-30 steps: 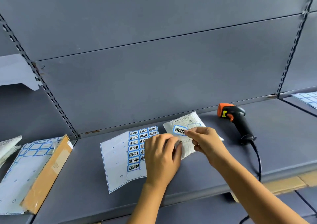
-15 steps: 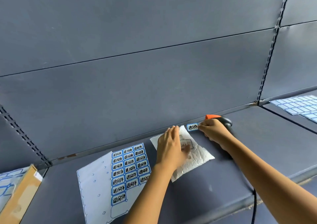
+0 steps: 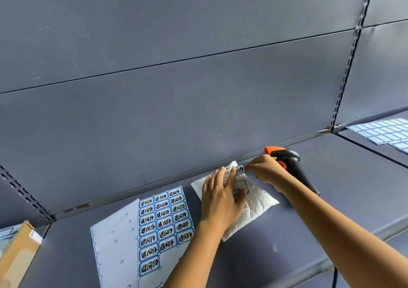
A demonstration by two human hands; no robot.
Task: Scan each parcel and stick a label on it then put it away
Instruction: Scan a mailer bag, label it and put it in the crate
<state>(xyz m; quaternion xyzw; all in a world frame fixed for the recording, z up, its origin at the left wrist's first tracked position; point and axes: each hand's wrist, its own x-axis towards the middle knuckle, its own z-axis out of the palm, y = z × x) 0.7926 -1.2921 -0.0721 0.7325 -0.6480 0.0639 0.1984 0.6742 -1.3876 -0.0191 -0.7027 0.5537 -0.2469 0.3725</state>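
Grey metal shelving fills the frame, its back panels rising behind a flat shelf [image 3: 331, 199] that runs across the lower half. On it, right of centre, lies a crumpled white parcel [image 3: 254, 208], its far corner close to the back panel. The left hand [image 3: 220, 197] reaches up from the bottom edge and lies palm-down on the parcel, fingers spread and flat, gripping nothing — it simply presses. The right arm comes in from the lower right; the right hand [image 3: 265, 169] is curled, its thumb and forefinger pinched on one end of a small blue-bordered label [image 3: 240, 169] at the parcel's upper corner, where a left fingertip meets the label's other end. Just behind the right hand lies a black and orange scanner [image 3: 289, 161]. A sheet of labels [image 3: 163, 226] lies on the shelf left of the parcel — its left half peeled bare.
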